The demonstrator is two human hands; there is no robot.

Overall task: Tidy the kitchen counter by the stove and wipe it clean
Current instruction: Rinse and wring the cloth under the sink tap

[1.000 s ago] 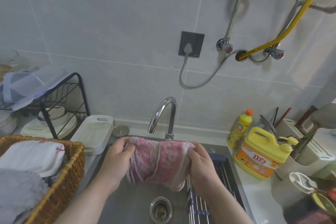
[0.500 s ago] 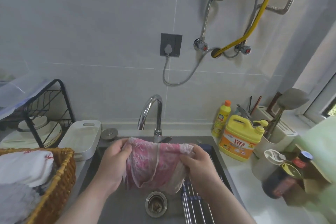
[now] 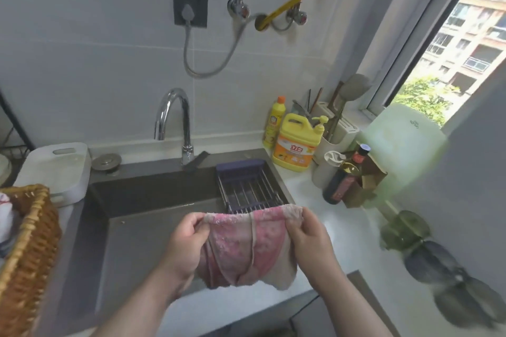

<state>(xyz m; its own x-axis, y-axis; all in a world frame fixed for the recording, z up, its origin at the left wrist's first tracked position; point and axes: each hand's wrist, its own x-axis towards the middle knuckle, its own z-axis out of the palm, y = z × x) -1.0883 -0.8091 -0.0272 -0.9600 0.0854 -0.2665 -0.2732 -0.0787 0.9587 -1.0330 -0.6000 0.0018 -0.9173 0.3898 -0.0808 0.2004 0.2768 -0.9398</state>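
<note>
A pink and white cloth hangs stretched between my two hands over the front right part of the steel sink. My left hand pinches its top left corner. My right hand pinches the top right corner. The cloth's lower part sags in folds just above the sink's front rim. Right of the sink lies the white counter.
A chrome tap stands behind the sink, with a drain rack across its right side. Yellow detergent jug, a small yellow bottle, a dark sauce bottle and a utensil holder crowd the counter's back. A wicker basket and white tub sit left.
My hands have carried the cloth back from under the tap toward the sink's front right edge. The view has swung right, showing the window and more counter.
</note>
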